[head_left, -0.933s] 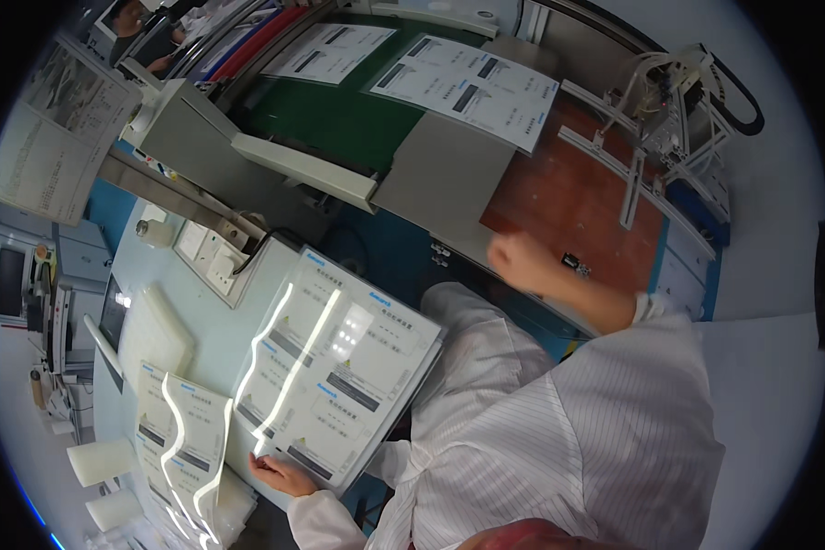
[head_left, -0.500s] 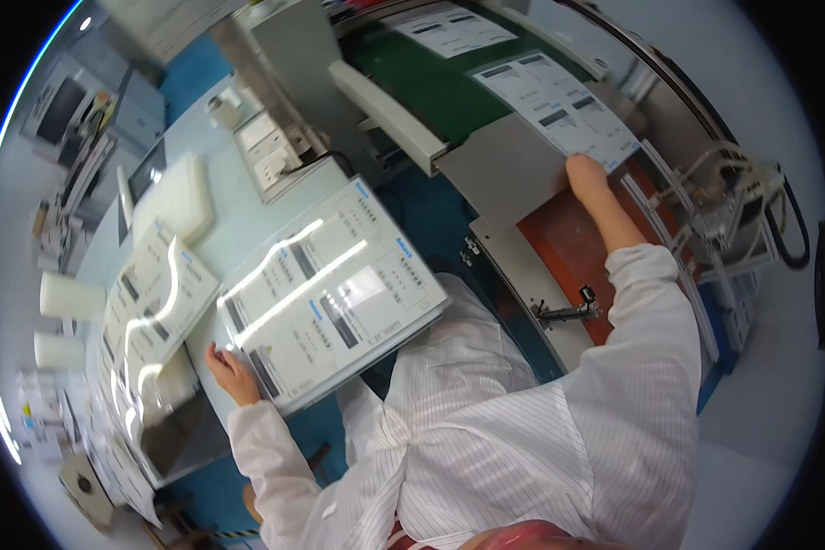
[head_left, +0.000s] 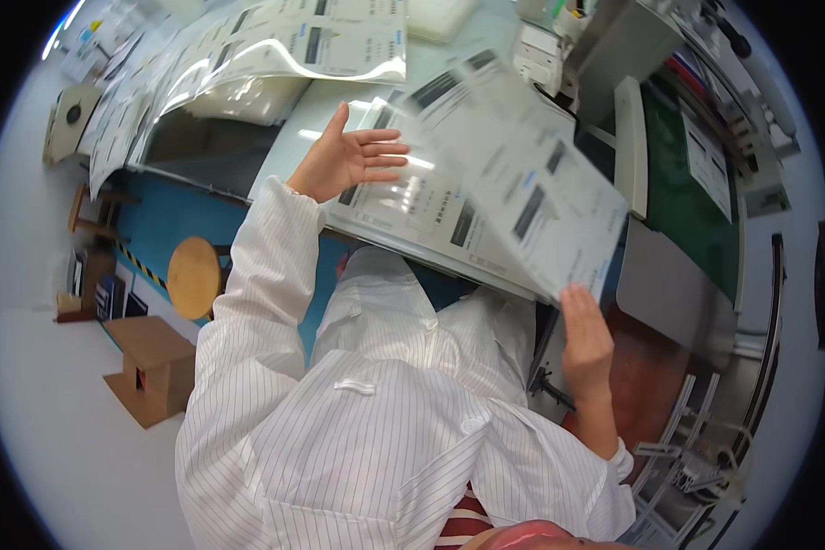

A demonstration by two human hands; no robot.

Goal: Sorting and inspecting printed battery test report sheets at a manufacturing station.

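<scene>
A printed sheet (head_left: 513,174) hangs tilted above the table, blurred at its far end. My right hand (head_left: 585,341) pinches its near corner. Below it, a glossy stack of printed sheets (head_left: 390,215) lies at the table's front edge, partly covered by the raised sheet. My left hand (head_left: 344,160) is held over the left part of that stack, fingers spread and thumb up, with nothing in it.
More glossy printed sheets (head_left: 275,41) lie at the far left, over a clear-wrapped bundle (head_left: 247,99). To the right stands a machine with a green conveyor belt (head_left: 665,165), another sheet (head_left: 708,165) on it, and a grey plate (head_left: 678,293). A round wooden stool (head_left: 193,278) and cardboard box (head_left: 151,362) stand left.
My right hand has brought the sheet from the conveyor's end leftward over the table stack. My left hand has lifted from the stack's edge and spread open. The view has turned left.
</scene>
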